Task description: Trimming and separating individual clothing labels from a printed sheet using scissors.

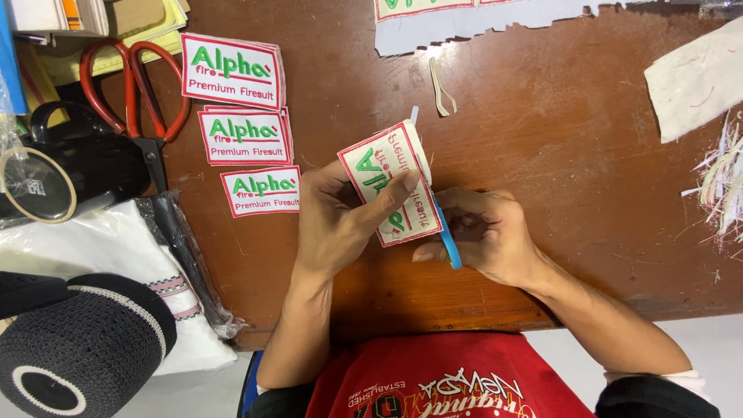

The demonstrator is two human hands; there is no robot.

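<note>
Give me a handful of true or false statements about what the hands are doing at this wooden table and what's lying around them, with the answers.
1. The left hand holds a white patch with a red border. True.
2. The right hand holds large red-handled scissors. False: it holds small blue-handled scissors; the red-handled scissors lie untouched at the table's left.
3. Three stacks of finished patches lie on the table left of the hands. True.
4. The held patch lies flat on the table. False: it is lifted and curved in the left hand's grip.
5. Frayed white trimmings lie at the table's right edge. True.
</note>
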